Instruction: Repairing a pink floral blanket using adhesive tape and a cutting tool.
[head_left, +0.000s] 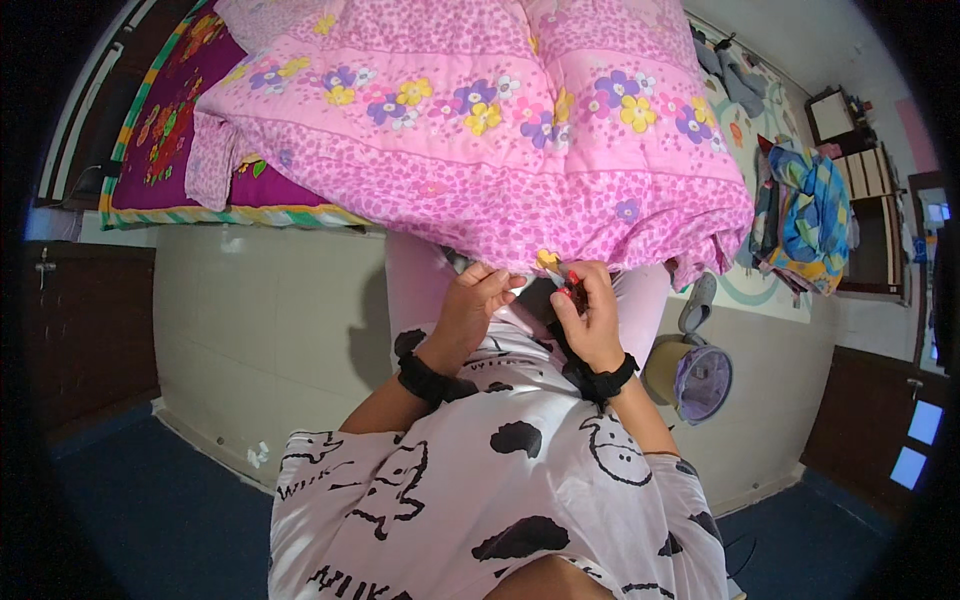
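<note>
A pink quilt (480,150) with a flower print lies over the bed, its near edge hanging down to my lap. At that edge my left hand (477,303) is closed in a pinch; it seems to hold the hem or a thread, too small to make out. Just to its right, my right hand (592,315) is wrapped round small scissors (568,282) with red handles. Their blades point toward the quilt's edge, and my fingers hide part of them. Both wrists wear black bands.
Beneath the quilt is a purple flowered bedspread (170,150). A bin (704,385) with a purple liner stands on the floor at my right, beside a grey clog (698,303). Farther right sits a heap of coloured cloth (805,215). Brown doors (95,335) stand on both sides.
</note>
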